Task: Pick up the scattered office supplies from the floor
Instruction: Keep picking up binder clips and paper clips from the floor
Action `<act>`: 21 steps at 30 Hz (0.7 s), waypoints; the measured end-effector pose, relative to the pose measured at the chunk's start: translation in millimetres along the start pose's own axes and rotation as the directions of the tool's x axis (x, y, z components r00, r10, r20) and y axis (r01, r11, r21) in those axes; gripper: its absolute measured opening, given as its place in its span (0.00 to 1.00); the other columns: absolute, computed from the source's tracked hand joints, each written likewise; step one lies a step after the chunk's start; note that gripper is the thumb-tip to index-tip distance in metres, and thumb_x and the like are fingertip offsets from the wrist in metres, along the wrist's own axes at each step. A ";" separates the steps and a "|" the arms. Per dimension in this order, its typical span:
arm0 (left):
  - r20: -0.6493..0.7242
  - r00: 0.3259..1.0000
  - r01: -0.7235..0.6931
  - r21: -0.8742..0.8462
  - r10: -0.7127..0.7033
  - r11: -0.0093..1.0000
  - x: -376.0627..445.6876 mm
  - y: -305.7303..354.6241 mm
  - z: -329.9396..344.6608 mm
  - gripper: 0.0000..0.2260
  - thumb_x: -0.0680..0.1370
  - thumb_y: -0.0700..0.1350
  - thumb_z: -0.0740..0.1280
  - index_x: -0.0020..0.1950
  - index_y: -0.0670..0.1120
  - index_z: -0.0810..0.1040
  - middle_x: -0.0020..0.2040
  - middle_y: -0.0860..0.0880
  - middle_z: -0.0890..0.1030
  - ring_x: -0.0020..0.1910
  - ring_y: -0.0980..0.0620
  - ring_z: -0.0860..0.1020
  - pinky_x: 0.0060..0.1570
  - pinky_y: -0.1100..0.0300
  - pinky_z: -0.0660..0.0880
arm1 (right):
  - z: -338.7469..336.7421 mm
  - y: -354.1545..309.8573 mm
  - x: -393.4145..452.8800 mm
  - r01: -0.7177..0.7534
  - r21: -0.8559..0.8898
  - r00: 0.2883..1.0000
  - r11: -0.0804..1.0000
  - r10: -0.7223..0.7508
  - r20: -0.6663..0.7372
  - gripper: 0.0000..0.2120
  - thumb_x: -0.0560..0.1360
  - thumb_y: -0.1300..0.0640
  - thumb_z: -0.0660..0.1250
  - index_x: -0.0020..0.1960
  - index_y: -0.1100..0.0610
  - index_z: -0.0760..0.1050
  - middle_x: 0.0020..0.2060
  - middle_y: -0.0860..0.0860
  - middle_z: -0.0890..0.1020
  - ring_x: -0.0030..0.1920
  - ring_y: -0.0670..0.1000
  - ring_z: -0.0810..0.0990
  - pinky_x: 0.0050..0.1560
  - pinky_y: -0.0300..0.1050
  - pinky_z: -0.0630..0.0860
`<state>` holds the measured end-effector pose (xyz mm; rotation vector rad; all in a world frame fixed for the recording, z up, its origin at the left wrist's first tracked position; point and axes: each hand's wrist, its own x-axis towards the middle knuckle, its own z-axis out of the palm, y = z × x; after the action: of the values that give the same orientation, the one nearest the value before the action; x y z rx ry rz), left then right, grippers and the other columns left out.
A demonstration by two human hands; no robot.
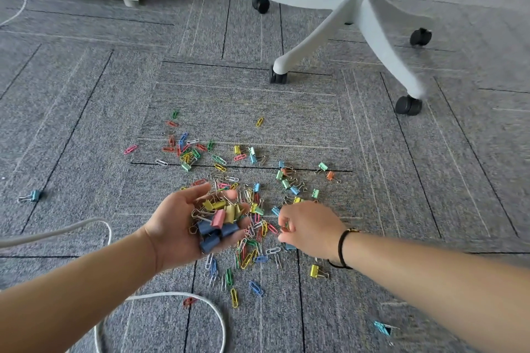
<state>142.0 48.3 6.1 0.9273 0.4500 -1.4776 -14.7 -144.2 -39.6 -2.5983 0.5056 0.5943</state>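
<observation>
Many clips in L hand.

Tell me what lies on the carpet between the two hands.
In the head view, coloured paper clips lie scattered on the carpet between the left hand, cupping binder clips, and the right hand.

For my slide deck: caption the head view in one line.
Left hand cups gathered binder clips while right hand picks among paper clips on grey carpet.

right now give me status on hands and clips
Left hand cupped, holding a heap of coloured binder clips. Right hand pinching at the floor pile of coloured paper clips. White cord looped nearby.
</observation>
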 end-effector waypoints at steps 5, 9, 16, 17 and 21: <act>0.018 1.000 0.006 0.007 -0.007 1.000 1.1 2.0 -1.0 0.19 0.82 0.53 0.57 0.62 0.40 0.75 0.57 0.33 0.82 0.48 0.37 0.83 0.42 0.43 0.83 | -1.6 0.5 2.0 -0.030 0.041 1.000 0.999 0.030 -0.005 0.06 0.78 0.54 0.65 0.54 0.50 0.79 0.40 0.44 0.82 0.39 0.45 0.80 0.45 0.44 0.80; 0.036 0.999 0.007 0.004 -0.007 1.000 2.4 2.8 -5.1 0.18 0.82 0.53 0.57 0.61 0.40 0.75 0.58 0.33 0.81 0.47 0.36 0.83 0.40 0.44 0.84 | -12.0 8.3 -2.3 -0.076 0.226 0.996 0.971 0.083 -0.025 0.03 0.73 0.59 0.70 0.43 0.51 0.78 0.35 0.45 0.81 0.35 0.46 0.79 0.40 0.43 0.80; 0.022 1.000 0.003 0.021 -0.003 1.000 5.6 2.5 -8.8 0.19 0.82 0.53 0.57 0.63 0.40 0.75 0.61 0.33 0.81 0.50 0.36 0.83 0.42 0.44 0.84 | -26.3 45.2 -23.2 -0.134 0.342 0.988 0.930 0.154 -0.032 0.06 0.73 0.62 0.73 0.45 0.52 0.80 0.40 0.47 0.82 0.41 0.46 0.81 0.43 0.42 0.80; 0.019 1.000 0.004 0.025 -0.005 1.000 6.3 1.7 -8.1 0.18 0.82 0.53 0.58 0.63 0.41 0.75 0.61 0.33 0.81 0.50 0.36 0.83 0.43 0.44 0.84 | -23.9 47.6 -27.4 -0.141 0.333 0.988 0.932 0.155 -0.015 0.07 0.73 0.61 0.73 0.48 0.51 0.79 0.41 0.46 0.83 0.42 0.47 0.82 0.45 0.43 0.80; 0.008 1.000 0.009 0.053 -0.009 0.999 8.9 -2.0 -3.7 0.19 0.82 0.53 0.58 0.63 0.41 0.75 0.61 0.33 0.81 0.50 0.35 0.83 0.45 0.43 0.83 | -10.6 49.1 -36.4 -0.116 0.266 0.993 0.957 0.115 0.021 0.11 0.75 0.59 0.72 0.54 0.47 0.79 0.41 0.43 0.82 0.40 0.46 0.82 0.46 0.45 0.82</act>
<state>141.9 45.7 -3.4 0.9612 0.4112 -1.5073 -63.1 -181.6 -29.3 -2.3241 0.6899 0.5299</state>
